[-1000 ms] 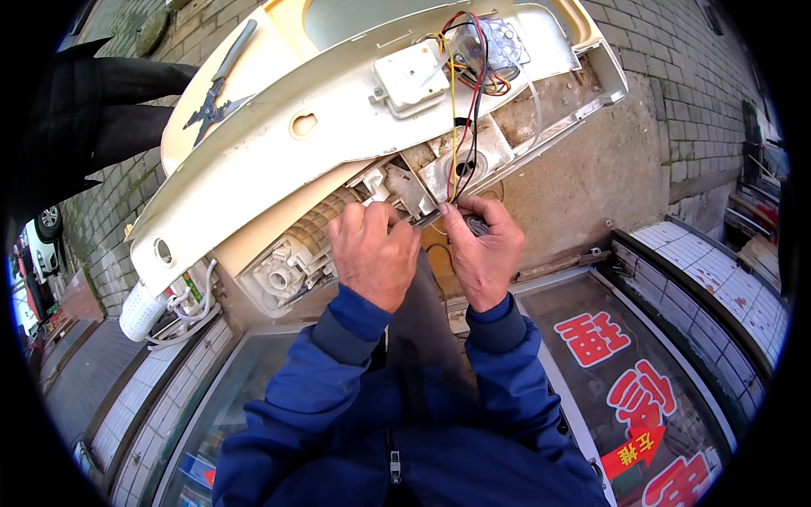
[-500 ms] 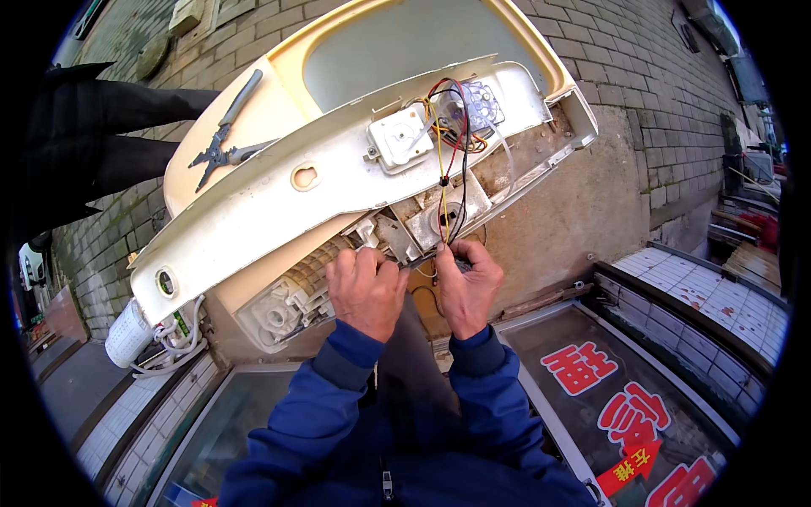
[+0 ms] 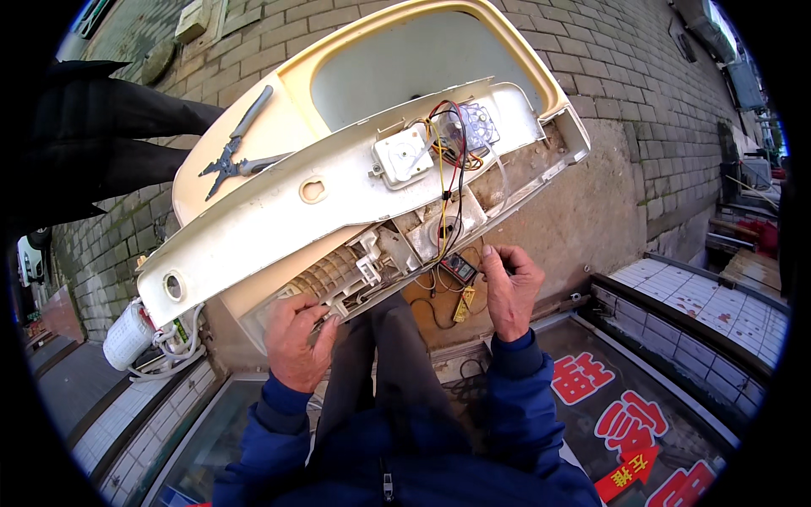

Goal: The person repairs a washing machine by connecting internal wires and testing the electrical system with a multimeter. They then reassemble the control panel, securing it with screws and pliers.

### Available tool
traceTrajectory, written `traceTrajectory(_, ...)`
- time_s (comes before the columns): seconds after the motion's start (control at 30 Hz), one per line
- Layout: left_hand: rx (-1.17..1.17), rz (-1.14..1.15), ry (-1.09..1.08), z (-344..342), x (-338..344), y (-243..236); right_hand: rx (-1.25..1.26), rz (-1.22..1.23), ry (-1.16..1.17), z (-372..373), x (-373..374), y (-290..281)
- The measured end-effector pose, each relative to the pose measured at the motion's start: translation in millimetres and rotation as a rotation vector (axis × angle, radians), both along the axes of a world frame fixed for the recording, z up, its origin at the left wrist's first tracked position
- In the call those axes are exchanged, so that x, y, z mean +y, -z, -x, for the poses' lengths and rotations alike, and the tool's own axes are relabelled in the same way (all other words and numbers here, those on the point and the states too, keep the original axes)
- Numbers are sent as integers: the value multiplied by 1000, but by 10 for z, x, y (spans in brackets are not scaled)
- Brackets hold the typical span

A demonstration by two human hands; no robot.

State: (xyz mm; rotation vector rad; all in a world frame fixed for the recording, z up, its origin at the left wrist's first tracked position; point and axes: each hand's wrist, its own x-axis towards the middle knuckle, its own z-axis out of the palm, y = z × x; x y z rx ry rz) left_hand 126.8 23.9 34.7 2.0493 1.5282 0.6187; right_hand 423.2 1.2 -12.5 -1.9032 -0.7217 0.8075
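A cream washing machine [image 3: 203,173] stands before me with its white control panel [image 3: 245,228] turned over on top. On the panel sit a white timer [image 3: 401,158] and a clear bluish timer [image 3: 477,127], joined by red, black and yellow wires [image 3: 442,203] that hang over the near side. My left hand [image 3: 297,342] is at the machine's near left edge, thumb and fingers apart, beside a ribbed plastic part [image 3: 325,275]. My right hand [image 3: 511,291] is raised off the near right side, fingers curled in a pinch; a tiny dark thing may show at their tips.
Grey wire-stripping pliers [image 3: 228,165] lie opened on the cream top. A multimeter [image 3: 459,269] with leads rests on the ground beyond my legs. A person's dark-clad legs [image 3: 144,135] are at the left. A glass door panel [image 3: 591,422] is at the lower right.
Both hands have parted from the wire ends at the near edge. My left hand moved left and nearer, my right hand to the right. The multimeter has come into view.
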Motion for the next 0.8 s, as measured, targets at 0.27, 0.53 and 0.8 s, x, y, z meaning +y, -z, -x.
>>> traceTrajectory(0.27, 200, -153, -574, 1673, 88, -70, -137, -79, -62, -455, 533, -353)
traceTrajectory(0.53, 120, -30, -773, 2521, 344, 329, -496, -187, -302, -365, 1042, -410)
traceTrajectory(0.8, 235, -94, -829, 3194, 505, 563, -474, -130, -329, -383, 1073, -473)
